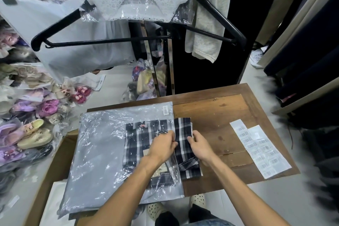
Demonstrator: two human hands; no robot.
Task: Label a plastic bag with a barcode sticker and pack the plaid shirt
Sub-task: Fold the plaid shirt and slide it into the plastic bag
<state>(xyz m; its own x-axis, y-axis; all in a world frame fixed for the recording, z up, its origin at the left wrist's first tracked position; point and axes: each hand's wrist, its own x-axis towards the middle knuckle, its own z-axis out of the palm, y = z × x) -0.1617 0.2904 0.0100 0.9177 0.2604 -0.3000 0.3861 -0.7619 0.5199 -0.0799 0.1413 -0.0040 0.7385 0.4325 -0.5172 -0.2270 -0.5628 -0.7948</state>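
both hands' grip pinching plaid shirt [183, 134], left hand [163, 147], right hand [200, 147], shirt half inside plastic bag [102, 148].

Lying on the wooden table [220, 112]: plastic bag [102, 148] at left, plaid shirt [185, 145] half inside its right opening, barcode sticker sheets [260, 150] well apart at right.

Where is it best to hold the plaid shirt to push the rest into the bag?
Probably the folded end of the plaid shirt that sticks out of the plastic bag, gripped from the right: the bag's mouth faces right and only that part lies uncovered.
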